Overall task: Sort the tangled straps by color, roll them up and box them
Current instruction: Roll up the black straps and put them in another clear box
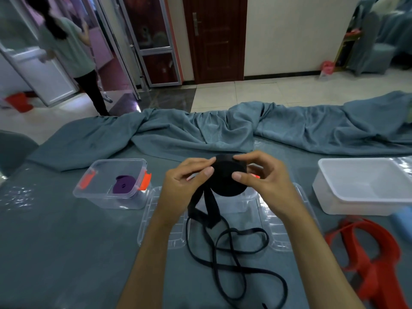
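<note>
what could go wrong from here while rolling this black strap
The black roll is only pinched between the left hand and right hand, so it may spring loose. The loose black tail lies in crossing loops and could knot as it feeds in.

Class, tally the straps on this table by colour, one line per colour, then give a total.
Purple strap, rolled in the clear box: 1
Black strap, partly rolled, held by left hand and right hand: 1
Red strap, loose: 1
Total: 3

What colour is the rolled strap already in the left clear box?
Purple rolled strap, seen in the head view.
</note>
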